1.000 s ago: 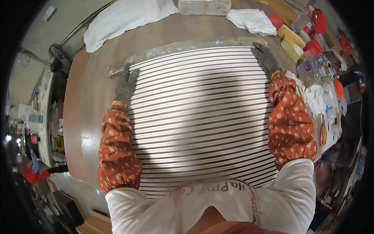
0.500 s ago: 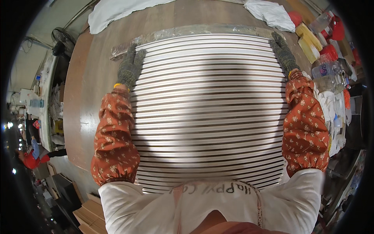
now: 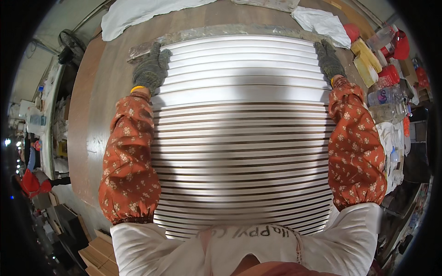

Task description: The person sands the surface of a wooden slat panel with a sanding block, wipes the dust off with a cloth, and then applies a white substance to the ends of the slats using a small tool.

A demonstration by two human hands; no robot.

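Both gloved hands are pushed further up the slat panel [image 3: 241,133] than half a second ago, now near its far corners. Left hand [image 3: 149,69] is laid flat, grip open, on the top-left corner; right hand [image 3: 329,57] is pressed open on the top-right edge. Panel is lying across the wooden worktop [image 3: 99,119], far edge on a grey strip [image 3: 221,31]. Even pressure from both palms is judged best, keeping the slats square. White cloths [image 3: 322,20] and bottles [image 3: 384,99] are kept at right.
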